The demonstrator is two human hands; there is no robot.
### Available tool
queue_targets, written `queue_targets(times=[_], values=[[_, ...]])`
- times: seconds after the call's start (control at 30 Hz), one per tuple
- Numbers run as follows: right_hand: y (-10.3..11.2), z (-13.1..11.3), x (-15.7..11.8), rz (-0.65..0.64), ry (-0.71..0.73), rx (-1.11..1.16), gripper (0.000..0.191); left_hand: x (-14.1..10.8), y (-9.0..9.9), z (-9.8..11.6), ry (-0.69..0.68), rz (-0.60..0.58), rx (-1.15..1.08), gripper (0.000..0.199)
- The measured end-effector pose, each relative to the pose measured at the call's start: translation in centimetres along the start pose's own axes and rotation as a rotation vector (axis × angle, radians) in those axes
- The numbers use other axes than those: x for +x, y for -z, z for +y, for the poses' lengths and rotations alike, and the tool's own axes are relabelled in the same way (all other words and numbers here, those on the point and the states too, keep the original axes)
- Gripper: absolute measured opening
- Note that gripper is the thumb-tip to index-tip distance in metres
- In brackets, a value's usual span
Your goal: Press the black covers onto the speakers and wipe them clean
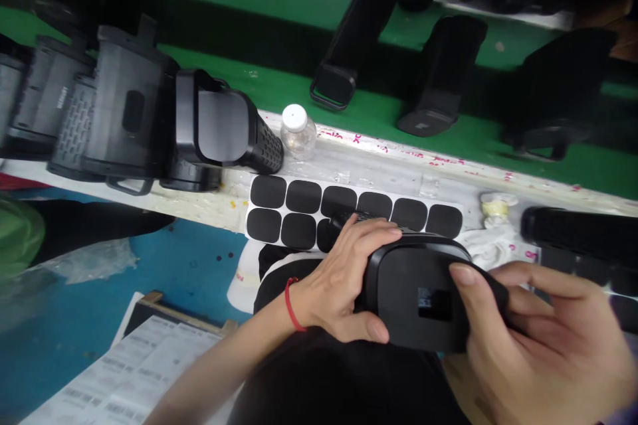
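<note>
A black, rounded-box device [403, 299] with a perforated side is held between my two hands, its flat end turned up toward me. My left hand [343, 279] grips it from the left, thumb at the lower edge and fingers over the upper side; a red cord circles that wrist. My right hand [543, 332] pinches the right edge, with the thumb on the flat face and the other fingers partly hidden behind. A small glossy dark rectangle [434, 305] shows on the face. Just beyond lies a white sheet with black rounded-square pads [304, 197], partly covered by the device.
Several similar black devices [224, 126] stand at the left on the white ledge [199, 202]. Others [356, 40] lie on the green belt [279, 80]. A clear jar with a white cap [295, 118] stands beside the sheet. Printed label sheets [134, 372] lie lower left.
</note>
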State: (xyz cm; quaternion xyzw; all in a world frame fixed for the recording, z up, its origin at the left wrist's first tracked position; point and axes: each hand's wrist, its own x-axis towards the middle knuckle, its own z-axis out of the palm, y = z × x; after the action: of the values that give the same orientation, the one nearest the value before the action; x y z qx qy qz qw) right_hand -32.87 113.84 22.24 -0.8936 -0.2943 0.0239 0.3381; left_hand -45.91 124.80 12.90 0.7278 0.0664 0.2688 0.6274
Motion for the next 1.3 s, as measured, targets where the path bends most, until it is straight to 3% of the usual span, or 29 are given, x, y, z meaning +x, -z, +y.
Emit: queue_targets(times=[0.17, 0.3, 0.63, 1.07, 1.17, 1.3], values=[[-0.8, -1.5, 0.6, -0.070, -0.046, 0.011, 0.045, 0.0, 0.0, 0.4, 0.020, 0.009, 0.020, 0.077], [-1.3, -2.6, 0.7, -0.078, -0.049, 0.010, 0.045, 0.0, -0.1, 0.6, 0.041, 0.015, 0.008, 0.069], [0.1, -0.1, -0.5, 0.032, 0.077, -0.101, 0.029, 0.0, -0.4, 1.0, 0.077, 0.038, 0.019, 0.062], [-0.3, 0.5, -0.4, 0.070, 0.174, -0.123, 0.029, 0.2, -0.7, 1.6, 0.133, 0.063, -0.043, 0.057], [0.2, 0.0, -0.3, -0.007, 0.103, -0.186, 0.029, 0.2, -0.6, 2.2, 0.221, 0.056, -0.070, 0.057], [1.2, -0.7, -0.1, -0.206, 0.043, -0.242, 0.035, 0.3, -0.5, 2.7, 0.311, 0.086, -0.114, 0.056]])
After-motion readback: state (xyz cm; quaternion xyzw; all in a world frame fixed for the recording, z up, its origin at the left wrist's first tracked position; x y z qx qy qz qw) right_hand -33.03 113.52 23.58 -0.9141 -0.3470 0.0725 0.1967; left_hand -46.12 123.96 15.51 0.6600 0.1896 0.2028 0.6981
